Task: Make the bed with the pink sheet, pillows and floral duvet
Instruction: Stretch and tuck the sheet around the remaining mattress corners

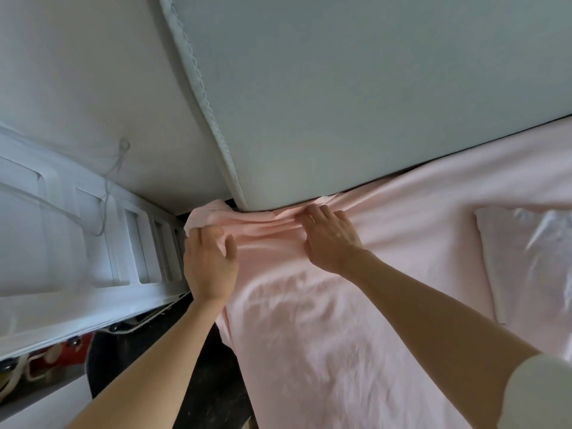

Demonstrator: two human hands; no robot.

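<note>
The pink sheet (325,320) covers the mattress from the centre to the right and bunches into folds at the corner below the pale padded headboard (340,103). My left hand (209,267) grips the bunched corner of the sheet at the bed's left edge. My right hand (331,236) lies flat with fingers spread, pressing the sheet's folds against the base of the headboard. A pale pillow (532,261) lies on the sheet at the right edge.
A white wall (77,72) and a white panelled unit (93,243) stand left of the bed. A dark narrow gap (198,366) runs between that unit and the mattress. Red and white items (46,357) sit low at the left.
</note>
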